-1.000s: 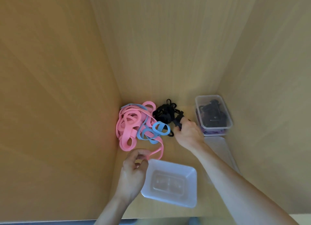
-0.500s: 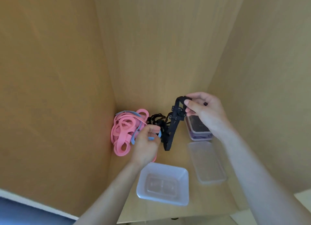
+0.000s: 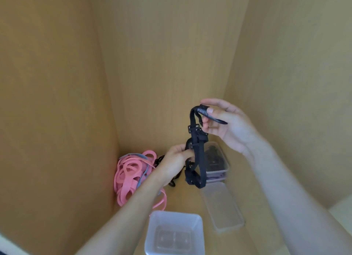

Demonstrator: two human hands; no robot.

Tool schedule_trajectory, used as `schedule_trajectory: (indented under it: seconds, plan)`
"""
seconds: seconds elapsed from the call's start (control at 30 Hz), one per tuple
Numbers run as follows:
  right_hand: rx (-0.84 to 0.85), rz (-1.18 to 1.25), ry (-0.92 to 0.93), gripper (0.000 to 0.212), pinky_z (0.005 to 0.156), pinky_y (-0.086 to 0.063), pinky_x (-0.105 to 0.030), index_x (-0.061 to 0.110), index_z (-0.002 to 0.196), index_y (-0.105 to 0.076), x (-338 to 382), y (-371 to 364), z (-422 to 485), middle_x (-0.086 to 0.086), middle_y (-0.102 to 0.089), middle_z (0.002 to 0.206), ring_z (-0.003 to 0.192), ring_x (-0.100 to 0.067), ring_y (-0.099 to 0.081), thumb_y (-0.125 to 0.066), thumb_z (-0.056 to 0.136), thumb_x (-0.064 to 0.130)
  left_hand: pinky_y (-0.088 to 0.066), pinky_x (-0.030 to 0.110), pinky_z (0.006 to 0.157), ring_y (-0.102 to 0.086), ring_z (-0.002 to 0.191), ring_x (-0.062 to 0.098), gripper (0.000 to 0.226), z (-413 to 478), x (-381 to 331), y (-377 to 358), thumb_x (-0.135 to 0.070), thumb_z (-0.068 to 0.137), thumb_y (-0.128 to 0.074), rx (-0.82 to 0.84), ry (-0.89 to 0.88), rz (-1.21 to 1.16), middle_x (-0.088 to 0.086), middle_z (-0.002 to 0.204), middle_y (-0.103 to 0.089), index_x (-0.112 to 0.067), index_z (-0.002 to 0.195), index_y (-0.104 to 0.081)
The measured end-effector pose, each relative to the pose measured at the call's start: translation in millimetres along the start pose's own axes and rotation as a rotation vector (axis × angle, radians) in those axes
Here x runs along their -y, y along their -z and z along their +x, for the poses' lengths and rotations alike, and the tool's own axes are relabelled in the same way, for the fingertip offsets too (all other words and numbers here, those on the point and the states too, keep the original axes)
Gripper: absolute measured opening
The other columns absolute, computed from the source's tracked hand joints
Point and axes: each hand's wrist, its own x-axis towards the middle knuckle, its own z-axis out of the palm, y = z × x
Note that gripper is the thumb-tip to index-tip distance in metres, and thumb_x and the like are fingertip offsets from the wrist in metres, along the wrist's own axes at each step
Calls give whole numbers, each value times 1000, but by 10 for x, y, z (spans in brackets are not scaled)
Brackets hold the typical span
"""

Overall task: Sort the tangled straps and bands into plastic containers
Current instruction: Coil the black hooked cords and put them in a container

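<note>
A black strap [image 3: 198,151] with buckles hangs in the air above the shelf. My right hand [image 3: 226,125] pinches its top end, raised high. My left hand [image 3: 176,162] pinches the strap lower down, at its middle. A pile of pink and blue bands [image 3: 131,175] lies in the back left corner, with a little black tangle [image 3: 159,160] beside it, mostly hidden by my left hand. A clear container [image 3: 219,164] holding black and purple straps stands at the back right. An empty clear container [image 3: 174,233] sits at the front.
A clear lid [image 3: 222,207] lies flat in front of the filled container. Wooden walls [image 3: 57,102] close in the shelf on the left, back and right. The shelf's front edge runs just below the empty container.
My right hand has lifted the black strap higher off the shelf. My left hand has moved up from the bands and taken hold of the strap's middle. The view has shifted closer.
</note>
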Motion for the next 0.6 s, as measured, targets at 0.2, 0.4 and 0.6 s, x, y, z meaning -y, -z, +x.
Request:
schedule_trajectory:
  seconds: [0.2, 0.4, 0.6]
  plan:
    - [16, 216, 54, 45, 74, -55, -32, 10, 126, -66, 66, 208, 12, -5, -65, 90, 83, -19, -63, -71, 81, 6, -48, 38, 74, -58, 60, 27, 18, 59, -104, 48, -20, 90, -54, -67, 11, -206, 12, 62, -59, -7, 83, -64]
    - [-317, 135, 122, 19, 69, -51, -26, 16, 98, -70, 115, 217, 106, 4, -69, 82, 78, -14, -60, -74, 79, 13, -25, 21, 36, -30, 37, 13, 36, 73, -153, 89, -11, 104, -45, -97, 58, -283, 2, 50, -37, -10, 68, -52]
    - [-324, 212, 124, 12, 79, -60, -42, 8, 99, -59, 131, 110, 181, -14, -76, 99, 96, -30, -74, -50, 105, 11, -20, 21, 38, -25, 38, 15, 34, 37, -130, 195, -24, 106, -44, -121, 68, -138, 0, 50, -31, -9, 75, -44]
